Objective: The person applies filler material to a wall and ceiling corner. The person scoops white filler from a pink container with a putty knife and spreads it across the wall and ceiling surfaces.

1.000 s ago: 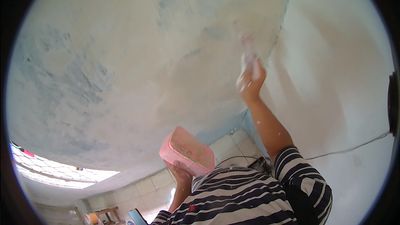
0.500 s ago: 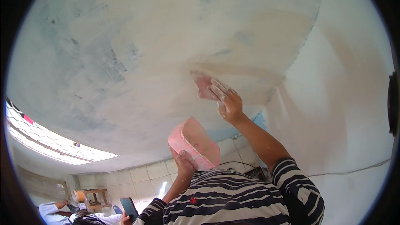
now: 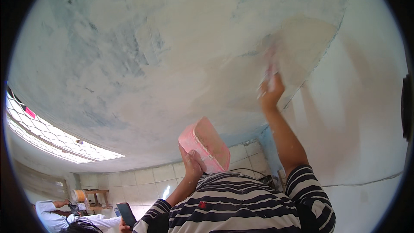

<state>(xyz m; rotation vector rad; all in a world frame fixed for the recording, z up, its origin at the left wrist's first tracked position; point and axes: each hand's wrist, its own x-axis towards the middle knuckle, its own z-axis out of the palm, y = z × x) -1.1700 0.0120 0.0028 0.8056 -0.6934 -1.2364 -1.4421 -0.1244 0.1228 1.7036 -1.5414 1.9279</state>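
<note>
My left hand (image 3: 192,163) is wrapped round the side of a pink plastic tub (image 3: 187,139), holding it tilted in front of my chest. Pale putty smears its rim and inner walls. Up and to the right, my right hand (image 3: 272,89), whitened with putty, grips a pink putty spreader (image 3: 271,56). The spreader is blurred by motion against the wall (image 3: 207,30); its exact edge cannot be made out. Around it the wall has damp beige putty, with bluish-grey patches showing farther left.
A white side wall (image 3: 362,103) meets the puttied wall at a corner on the right. On the left is a bright grilled window (image 3: 56,140). At the lower left, a person in white (image 3: 51,211), another hand with a phone (image 3: 126,214) and a wooden stool (image 3: 98,197) appear.
My right hand has swept the spreader up and to the right across the wall, toward the corner. The tub in my left hand has shifted only slightly.
</note>
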